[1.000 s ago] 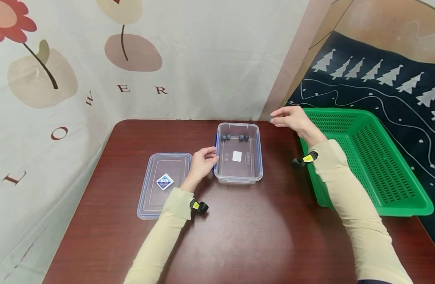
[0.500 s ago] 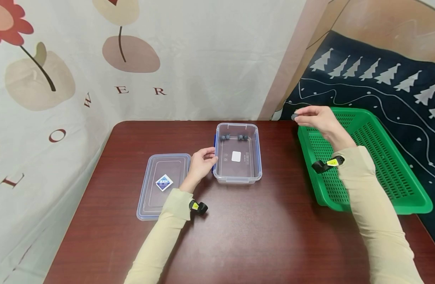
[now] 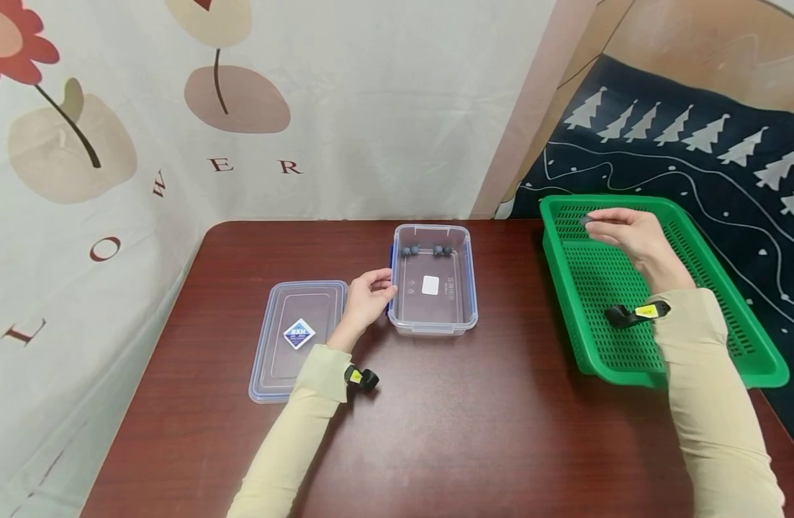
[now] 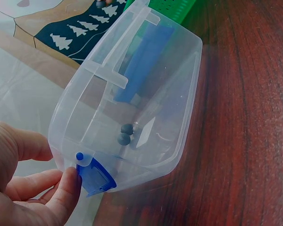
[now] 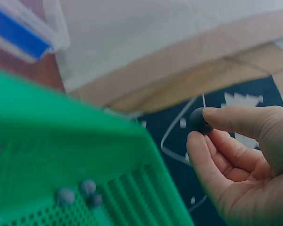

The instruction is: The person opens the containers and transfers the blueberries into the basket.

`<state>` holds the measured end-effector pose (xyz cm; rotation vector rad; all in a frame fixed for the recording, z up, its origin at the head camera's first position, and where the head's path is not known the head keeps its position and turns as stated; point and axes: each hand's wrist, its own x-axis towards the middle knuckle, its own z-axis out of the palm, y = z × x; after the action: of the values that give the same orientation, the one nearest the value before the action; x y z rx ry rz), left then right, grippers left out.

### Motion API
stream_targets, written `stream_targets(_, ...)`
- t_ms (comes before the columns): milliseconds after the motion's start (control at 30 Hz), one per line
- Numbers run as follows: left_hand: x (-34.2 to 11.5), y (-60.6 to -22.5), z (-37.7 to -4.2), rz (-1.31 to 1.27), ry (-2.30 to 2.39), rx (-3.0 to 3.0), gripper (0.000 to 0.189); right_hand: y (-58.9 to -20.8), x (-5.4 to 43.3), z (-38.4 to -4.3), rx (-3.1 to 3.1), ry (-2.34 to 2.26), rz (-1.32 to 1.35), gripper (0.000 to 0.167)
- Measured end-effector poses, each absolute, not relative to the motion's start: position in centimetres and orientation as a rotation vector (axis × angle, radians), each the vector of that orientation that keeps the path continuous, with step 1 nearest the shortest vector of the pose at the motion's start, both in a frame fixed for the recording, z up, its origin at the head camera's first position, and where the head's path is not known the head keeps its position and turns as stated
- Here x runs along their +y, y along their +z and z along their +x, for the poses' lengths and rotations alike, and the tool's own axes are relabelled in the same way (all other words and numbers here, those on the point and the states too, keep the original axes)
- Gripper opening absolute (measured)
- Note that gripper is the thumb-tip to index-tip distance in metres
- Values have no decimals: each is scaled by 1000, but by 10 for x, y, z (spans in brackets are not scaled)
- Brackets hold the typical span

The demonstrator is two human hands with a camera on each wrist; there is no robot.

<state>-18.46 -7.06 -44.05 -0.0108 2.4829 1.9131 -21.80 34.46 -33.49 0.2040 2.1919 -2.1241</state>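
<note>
My right hand (image 3: 636,241) pinches a dark blueberry (image 5: 199,121) between thumb and fingertips, over the far part of the green basket (image 3: 587,316). In the right wrist view, loose blueberries (image 5: 65,196) lie in the basket's corner. My left hand (image 3: 367,298) holds the left side of an uncovered clear plastic container (image 3: 434,327); in the left wrist view its thumb and fingers are at the wall beside a blue latch (image 4: 95,179). Small blueberries (image 3: 438,250) lie near the container's far end. The container's lid (image 3: 286,374) lies flat on the left, partly behind my left forearm.
The dark red wooden table (image 3: 429,424) bears the container, the lid and part of the basket. A white curtain (image 3: 384,108) hangs along the table's far edge. A dark blue cloth with white trees (image 3: 678,126) lies beyond the basket at right.
My right hand has moved rightward with the blueberry, from beyond the table's far edge to over the basket. The left hand and container have stayed put.
</note>
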Motion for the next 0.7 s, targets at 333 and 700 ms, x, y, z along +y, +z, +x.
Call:
stream_targets(333, -70, -443, -185, -10, 1916, 2477, 33, -362, 386, -215, 2179, -2081, 389, 14)
stream_targets(700, -70, -443, -185, -9, 1917, 2478, 33, -395, 420, -222, 2268, -1886, 490, 9)
